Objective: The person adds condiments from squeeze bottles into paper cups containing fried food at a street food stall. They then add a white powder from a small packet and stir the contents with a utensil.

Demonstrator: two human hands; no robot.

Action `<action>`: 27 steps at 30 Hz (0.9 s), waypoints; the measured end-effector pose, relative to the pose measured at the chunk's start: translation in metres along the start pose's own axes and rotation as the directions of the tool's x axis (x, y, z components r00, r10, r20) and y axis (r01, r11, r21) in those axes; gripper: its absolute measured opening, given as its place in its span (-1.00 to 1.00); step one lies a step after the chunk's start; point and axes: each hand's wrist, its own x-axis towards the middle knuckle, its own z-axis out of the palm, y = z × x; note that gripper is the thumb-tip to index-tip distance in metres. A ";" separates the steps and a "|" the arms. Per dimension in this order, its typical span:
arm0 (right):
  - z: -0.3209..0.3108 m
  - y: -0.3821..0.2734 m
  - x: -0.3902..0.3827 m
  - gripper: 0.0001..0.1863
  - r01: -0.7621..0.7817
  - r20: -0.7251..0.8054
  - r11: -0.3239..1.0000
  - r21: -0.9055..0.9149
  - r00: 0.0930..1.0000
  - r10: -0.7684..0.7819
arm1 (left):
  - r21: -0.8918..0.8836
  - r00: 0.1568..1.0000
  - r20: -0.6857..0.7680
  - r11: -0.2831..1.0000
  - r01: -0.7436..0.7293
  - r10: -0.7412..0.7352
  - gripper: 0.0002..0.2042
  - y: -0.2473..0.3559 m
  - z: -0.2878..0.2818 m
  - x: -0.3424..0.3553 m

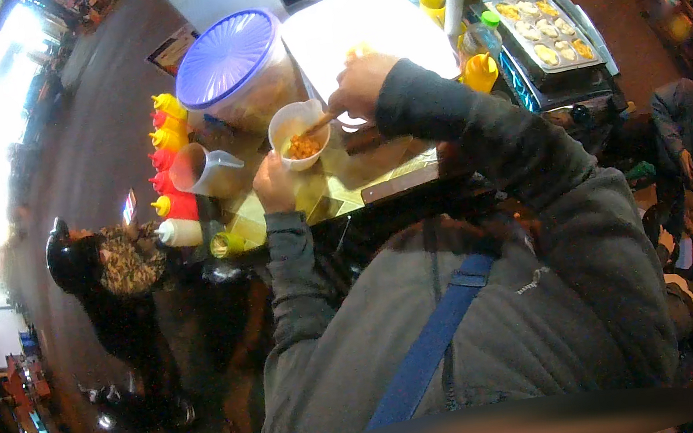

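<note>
Two hands sit apart in my view, both occupied. Taking the cup as my dial's centre, I have the left hand (273,184) at seven o'clock, curled against the clear cup (284,122), and the right hand (364,88) at two, clamped on a wooden utensil (320,123) that dips into orange-yellow bits of food (301,146). The cup is tipped enough for me to see inside, above a yellow patterned tabletop (331,203).

Farther out, I see a big tub with a violet-blue lid (228,54) at eleven and a glaring white panel (338,31) at one. Just past eight-thirty stands a translucent jug (197,171); beyond it, red and yellow squeeze bottles (164,160) line nine. Near three I find a yellow bottle (481,73), then a pan (565,67) of pale yellow pieces. A person in dark clothing (113,289) is at eight.
</note>
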 end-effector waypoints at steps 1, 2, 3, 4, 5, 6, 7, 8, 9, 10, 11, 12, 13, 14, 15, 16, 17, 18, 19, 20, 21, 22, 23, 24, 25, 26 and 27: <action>-0.011 0.009 -0.007 -0.79 -0.038 0.001 0.996 0.084 0.999 0.038 | -0.070 0.999 -0.018 0.997 0.038 -0.039 -0.62 0.000 0.002 -0.001; -0.020 0.018 -0.016 -0.77 -0.059 -0.027 0.994 0.093 0.998 0.062 | -0.137 0.994 -0.038 0.986 0.098 -0.104 -0.62 0.000 0.004 -0.002; -0.030 0.034 -0.032 -0.79 -0.103 -0.078 0.991 0.080 0.991 0.109 | -0.224 0.986 -0.028 0.963 0.153 -0.163 -0.61 0.000 0.006 -0.004; -0.040 0.050 -0.050 -0.80 -0.124 -0.144 0.989 0.076 0.981 0.134 | -0.268 0.976 -0.035 0.942 0.200 -0.217 -0.61 0.001 0.009 -0.007; -0.048 0.064 -0.058 -0.81 -0.306 -0.089 0.951 -0.046 0.949 0.302 | -0.329 0.965 -0.021 0.913 0.241 -0.262 -0.61 0.002 0.010 -0.010; -0.058 0.081 -0.061 -0.81 -0.381 -0.175 0.913 -0.147 0.918 0.355 | -0.412 0.955 -0.009 0.871 0.266 -0.296 -0.61 0.002 0.011 -0.013; -0.068 0.099 -0.061 -0.81 -0.424 -0.120 0.855 -0.299 0.905 0.407 | -0.408 0.950 -0.010 0.868 0.282 -0.314 -0.60 0.003 0.014 -0.016; -0.076 0.115 -0.057 -0.81 -0.436 -0.146 0.806 -0.401 0.899 0.413 | -0.383 0.960 0.004 0.887 0.259 -0.279 -0.58 0.003 0.017 -0.020; -0.084 0.131 -0.054 -0.81 -0.509 -0.149 0.786 -0.351 0.859 0.490 | -0.389 0.967 0.009 0.889 0.239 -0.256 -0.56 0.003 0.019 -0.023; -0.090 0.142 -0.047 -0.80 -0.597 -0.172 0.760 -0.256 0.802 0.572 | -0.417 0.961 0.025 0.871 0.259 -0.274 -0.54 0.003 0.021 -0.026; -0.100 0.153 -0.043 -0.66 -0.475 -0.142 0.787 -0.393 0.877 0.459 | -0.445 0.962 0.052 0.856 0.263 -0.268 -0.54 0.003 0.022 -0.029; -0.104 0.158 -0.043 -0.64 -0.463 -0.105 0.782 -0.417 0.879 0.465 | -0.442 0.964 0.053 0.860 0.256 -0.260 -0.54 0.003 0.024 -0.032; -0.107 0.161 -0.040 -0.62 -0.452 -0.068 0.777 -0.438 0.879 0.472 | -0.453 0.965 0.050 0.856 0.250 -0.256 -0.54 0.003 0.026 -0.033; -0.107 0.163 -0.037 -0.59 -0.438 -0.033 0.773 -0.459 0.878 0.478 | -0.465 0.967 0.045 0.852 0.242 -0.251 -0.54 0.003 0.027 -0.035; -0.104 0.158 -0.031 -0.60 -0.517 -0.047 0.726 -0.454 0.827 0.560 | -0.452 0.966 0.030 0.859 0.242 -0.256 -0.54 0.003 0.027 -0.035; -0.103 0.159 -0.014 -0.59 -0.417 0.007 0.830 -0.371 0.892 0.452 | -0.437 0.964 0.015 0.866 0.244 -0.264 -0.55 0.003 0.028 -0.035; -0.095 0.154 -0.004 -0.70 -0.529 0.048 0.760 -0.377 0.808 0.587 | -0.435 0.965 0.014 0.868 0.241 -0.261 -0.55 0.003 0.027 -0.035; -0.087 0.154 0.006 -0.74 -0.541 0.060 0.727 -0.422 0.784 0.618 | -0.387 0.970 0.005 0.894 0.227 -0.244 -0.55 0.003 0.027 -0.035; -0.077 0.156 0.017 -0.77 -0.549 0.073 0.694 -0.467 0.758 0.648 | -0.351 0.977 0.012 0.914 0.204 -0.214 -0.56 0.003 0.026 -0.035; -0.065 0.160 0.022 -0.76 -0.463 0.068 0.701 -0.543 0.807 0.586 | -0.337 0.980 0.023 0.921 0.193 -0.197 -0.56 0.003 0.024 -0.034; -0.052 0.167 0.028 -0.75 -0.372 0.073 0.696 -0.614 0.851 0.519 | -0.313 0.982 0.024 0.932 0.185 -0.187 -0.56 0.003 0.023 -0.034; -0.041 0.174 0.032 -0.75 -0.391 0.053 0.691 -0.608 0.848 0.527 | -0.312 0.981 0.027 0.931 0.192 -0.193 -0.56 0.004 0.022 -0.035; -0.031 0.181 0.037 -0.74 -0.409 0.035 0.686 -0.602 0.845 0.534 | -0.326 0.972 0.039 0.917 0.231 -0.230 -0.56 0.004 0.021 -0.035; -0.023 0.189 0.041 -0.73 -0.428 0.036 0.684 -0.591 0.833 0.553 | -0.282 0.983 0.029 0.942 0.182 -0.181 -0.56 0.005 0.020 -0.037; -0.018 0.198 0.044 -0.76 -0.392 0.072 0.691 -0.608 0.839 0.539 | -0.255 0.987 0.032 0.953 0.162 -0.159 -0.57 0.005 0.019 -0.038; -0.011 0.203 0.045 -0.78 -0.392 0.025 0.709 -0.587 0.866 0.500 | -0.226 0.990 0.041 0.963 0.143 -0.137 -0.57 0.006 0.018 -0.039; -0.006 0.206 0.044 -0.80 -0.393 -0.021 0.725 -0.566 0.885 0.464 | -0.212 0.989 0.036 0.966 0.150 -0.145 -0.57 0.007 0.017 -0.040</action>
